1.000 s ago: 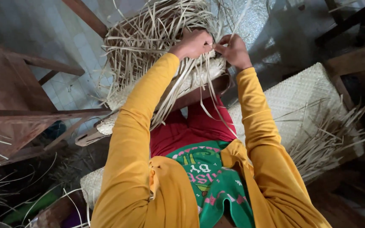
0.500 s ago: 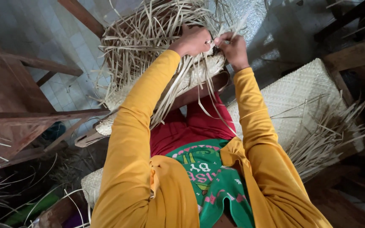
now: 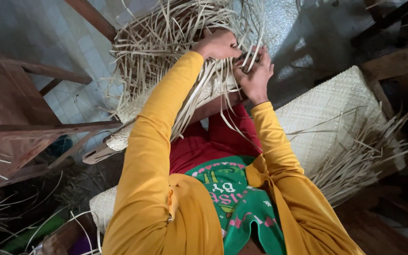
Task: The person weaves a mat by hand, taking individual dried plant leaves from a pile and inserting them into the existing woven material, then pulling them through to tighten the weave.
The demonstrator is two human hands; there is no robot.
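A half-woven mat of pale straw strips [image 3: 133, 106] lies over a wooden bar across my lap, with a tangle of loose strips [image 3: 166, 42] rising from its far edge. My left hand [image 3: 218, 45] is closed on a bunch of those loose strips at the weaving edge. My right hand [image 3: 253, 71] is right beside it, palm against the strips, fingers curled around a few of them. Both arms are in yellow sleeves. The fingertips are partly hidden by the straw.
A finished woven mat [image 3: 327, 108] with frayed loose ends [image 3: 364, 156] lies at my right. Wooden beams [image 3: 29, 130] and a bench stand at the left over a tiled floor [image 3: 76, 52]. More straw litters the lower left. Dark wooden furniture stands at the upper right.
My right hand has dropped lower and turned its palm toward the strips, taking hold of several. My left hand has shifted slightly up and stays on its bunch.
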